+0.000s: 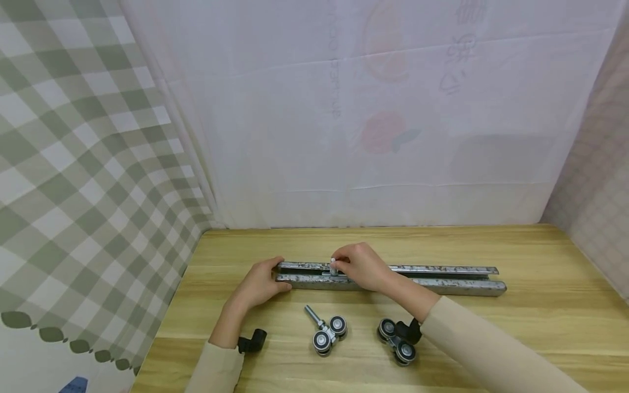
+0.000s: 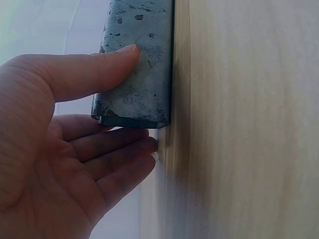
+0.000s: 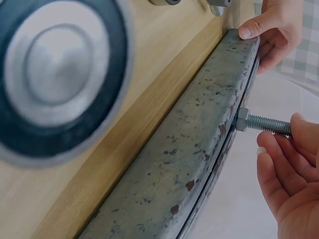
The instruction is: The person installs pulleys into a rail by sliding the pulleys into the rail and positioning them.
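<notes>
A speckled, worn metal channel rail [image 1: 457, 285] lies across the wooden table with its long slot facing up. My left hand [image 1: 256, 283] holds the rail's left end. In the left wrist view, its thumb presses the side face of the rail [image 2: 139, 59], while the other fingers lie at the end and behind. From the slot a threaded bolt [image 3: 266, 124] with a hex nut at its base stands up. My right hand [image 1: 362, 266] pinches the bolt's upper end between thumb and fingers. Whatever sits inside the rail under the bolt is mostly hidden.
A loose roller trolley [image 1: 330, 334] with its bolt lies in front of the rail. Another roller trolley [image 1: 396, 342] lies to its right, near the right wrist's black camera [image 1: 414, 331]. A white cloth [image 1: 304, 164] hangs behind the table, with a checked cloth [image 1: 98, 164] on the left.
</notes>
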`<state>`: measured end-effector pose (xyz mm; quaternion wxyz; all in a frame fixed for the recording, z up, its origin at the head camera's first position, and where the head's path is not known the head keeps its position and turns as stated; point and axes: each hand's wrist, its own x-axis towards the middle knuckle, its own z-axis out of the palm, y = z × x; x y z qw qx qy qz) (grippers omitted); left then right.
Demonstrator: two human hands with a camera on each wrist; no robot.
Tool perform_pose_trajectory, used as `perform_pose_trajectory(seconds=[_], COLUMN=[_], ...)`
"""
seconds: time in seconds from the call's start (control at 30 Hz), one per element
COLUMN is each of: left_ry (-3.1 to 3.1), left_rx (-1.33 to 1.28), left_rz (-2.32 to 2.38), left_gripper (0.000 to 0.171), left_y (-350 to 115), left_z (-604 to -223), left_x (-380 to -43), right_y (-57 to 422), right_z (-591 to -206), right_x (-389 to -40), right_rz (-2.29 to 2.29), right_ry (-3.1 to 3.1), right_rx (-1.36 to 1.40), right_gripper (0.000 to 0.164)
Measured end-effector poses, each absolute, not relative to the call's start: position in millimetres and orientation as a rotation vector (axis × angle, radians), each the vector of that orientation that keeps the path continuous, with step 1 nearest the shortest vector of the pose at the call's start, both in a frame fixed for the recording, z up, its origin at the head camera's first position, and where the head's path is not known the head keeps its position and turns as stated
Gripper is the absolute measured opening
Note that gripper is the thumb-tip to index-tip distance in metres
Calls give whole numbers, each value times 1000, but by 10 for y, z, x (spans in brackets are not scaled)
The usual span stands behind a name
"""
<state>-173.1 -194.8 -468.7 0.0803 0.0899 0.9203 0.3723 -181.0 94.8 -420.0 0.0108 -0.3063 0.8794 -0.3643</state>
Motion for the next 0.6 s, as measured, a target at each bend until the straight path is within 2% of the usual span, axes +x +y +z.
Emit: perform_pose_trajectory(seconds=[0.6], left_ry=[2759], left_rx=[279], left_rz=[1117], left_gripper=[68], left_y=[-1943], left_z=[-4669], left_x=[-1723], right_y=[725], right_z=[-4161], right_x=[-1831], right_rz=[-1108], right_ry=[2730], right_rx=[-917], right_gripper=[13])
